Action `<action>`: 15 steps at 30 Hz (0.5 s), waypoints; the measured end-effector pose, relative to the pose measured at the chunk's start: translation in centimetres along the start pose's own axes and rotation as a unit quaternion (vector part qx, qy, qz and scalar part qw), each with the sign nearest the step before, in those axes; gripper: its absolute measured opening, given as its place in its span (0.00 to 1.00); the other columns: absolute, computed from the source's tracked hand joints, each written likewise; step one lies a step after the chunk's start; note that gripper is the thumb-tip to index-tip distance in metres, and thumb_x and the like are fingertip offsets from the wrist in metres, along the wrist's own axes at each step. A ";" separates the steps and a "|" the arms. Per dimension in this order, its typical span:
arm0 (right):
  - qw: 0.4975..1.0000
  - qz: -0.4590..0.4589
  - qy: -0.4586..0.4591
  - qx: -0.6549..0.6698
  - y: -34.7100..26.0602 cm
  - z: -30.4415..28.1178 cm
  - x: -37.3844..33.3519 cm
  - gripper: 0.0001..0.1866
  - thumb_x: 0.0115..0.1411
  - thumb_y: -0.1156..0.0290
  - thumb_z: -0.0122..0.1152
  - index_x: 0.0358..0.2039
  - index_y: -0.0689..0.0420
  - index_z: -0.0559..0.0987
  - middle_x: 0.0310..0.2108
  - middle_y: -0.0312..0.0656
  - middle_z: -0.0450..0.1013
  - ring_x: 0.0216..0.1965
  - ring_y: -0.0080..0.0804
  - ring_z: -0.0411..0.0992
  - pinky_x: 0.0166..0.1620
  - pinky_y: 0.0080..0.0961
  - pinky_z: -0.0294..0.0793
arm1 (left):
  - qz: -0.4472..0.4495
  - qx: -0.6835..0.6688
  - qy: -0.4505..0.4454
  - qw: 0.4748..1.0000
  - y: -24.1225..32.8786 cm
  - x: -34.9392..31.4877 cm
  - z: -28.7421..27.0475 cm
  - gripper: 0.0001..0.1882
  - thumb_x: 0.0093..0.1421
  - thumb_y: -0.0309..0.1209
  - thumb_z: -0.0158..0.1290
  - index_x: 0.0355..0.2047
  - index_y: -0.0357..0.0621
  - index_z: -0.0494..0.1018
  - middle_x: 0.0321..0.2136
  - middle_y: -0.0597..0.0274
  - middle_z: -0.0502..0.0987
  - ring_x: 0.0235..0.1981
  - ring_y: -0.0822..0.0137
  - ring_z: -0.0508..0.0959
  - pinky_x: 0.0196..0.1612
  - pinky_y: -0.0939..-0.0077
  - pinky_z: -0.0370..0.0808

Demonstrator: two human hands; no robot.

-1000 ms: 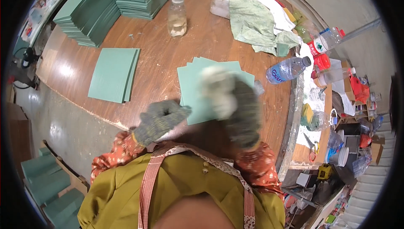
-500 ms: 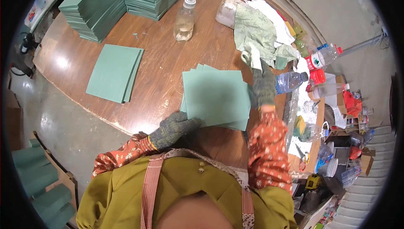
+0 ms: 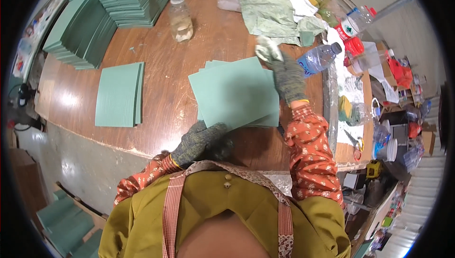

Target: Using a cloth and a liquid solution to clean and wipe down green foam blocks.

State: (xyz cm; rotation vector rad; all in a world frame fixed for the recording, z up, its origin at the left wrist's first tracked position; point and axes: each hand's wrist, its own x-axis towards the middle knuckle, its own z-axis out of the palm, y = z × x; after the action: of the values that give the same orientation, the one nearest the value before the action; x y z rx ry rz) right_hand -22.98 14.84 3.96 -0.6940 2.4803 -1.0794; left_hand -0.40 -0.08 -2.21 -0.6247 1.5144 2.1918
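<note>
- Several thin green boards [image 3: 234, 92], loosely fanned in a pile on the brown wooden table [image 3: 163, 85], directly before the person; topmost one skewed across those beneath.
- One left hand [image 3: 199, 139], grey knit glove, touching the pile's near edge toward its left corner; whether the fingers pinch it cannot be told.
- One right hand [image 3: 289, 80], matching glove, closed around a white wad [image 3: 268, 48], just beside the pile's far right corner.
- One clear bottle [image 3: 318, 60], dark cap, lying tilted near the right hand.
- One low stack of green boards [image 3: 117, 94], left of the pile.
- One lidded glass jar [image 3: 181, 18], liquid inside, beyond the pile.
- One crumpled green cloth [image 3: 268, 9], far right.
</note>
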 end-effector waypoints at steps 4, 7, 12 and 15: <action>0.932 -0.234 0.188 -0.205 2.0 -0.5 -5.7 0.25 0.55 0.69 0.53 0.56 0.53 0.70 0.54 0.48 0.67 0.51 0.47 0.68 0.54 0.40 0.65 | 0.011 0.005 -0.006 1.000 -1.5 1.3 -0.6 0.17 0.64 0.35 0.46 0.49 0.37 0.70 0.38 0.56 0.75 0.42 0.70 0.72 0.47 0.75 0.70; 0.905 -0.346 0.131 -0.209 0.9 4.0 -11.0 0.24 0.53 0.69 0.55 0.52 0.52 0.72 0.52 0.48 0.68 0.52 0.49 0.66 0.54 0.44 0.64 | 0.096 0.008 0.006 0.995 -7.9 4.5 -3.6 0.18 0.64 0.35 0.47 0.50 0.36 0.68 0.37 0.57 0.76 0.40 0.71 0.74 0.45 0.76 0.71; 0.983 -0.009 0.066 -0.170 3.8 1.3 -10.9 0.21 0.54 0.66 0.54 0.50 0.51 0.73 0.56 0.48 0.64 0.56 0.48 0.62 0.57 0.46 0.60 | -0.009 -0.094 -0.054 0.994 0.0 0.3 0.6 0.20 0.66 0.39 0.47 0.50 0.36 0.68 0.38 0.52 0.77 0.33 0.68 0.77 0.33 0.78 0.74; 0.786 -0.156 0.258 -0.539 8.3 -4.0 -11.4 0.26 0.53 0.58 0.57 0.52 0.53 0.71 0.50 0.49 0.67 0.51 0.48 0.64 0.53 0.48 0.61 | 0.032 -0.069 -0.028 0.997 -0.4 0.1 0.8 0.19 0.66 0.38 0.45 0.49 0.35 0.67 0.39 0.46 0.77 0.33 0.63 0.77 0.34 0.75 0.75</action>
State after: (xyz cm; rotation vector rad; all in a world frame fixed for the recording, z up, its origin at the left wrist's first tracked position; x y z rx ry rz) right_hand -18.04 28.42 1.70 -1.2533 3.4787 0.3177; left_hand -0.38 0.82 -2.35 -0.5583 1.3829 2.3572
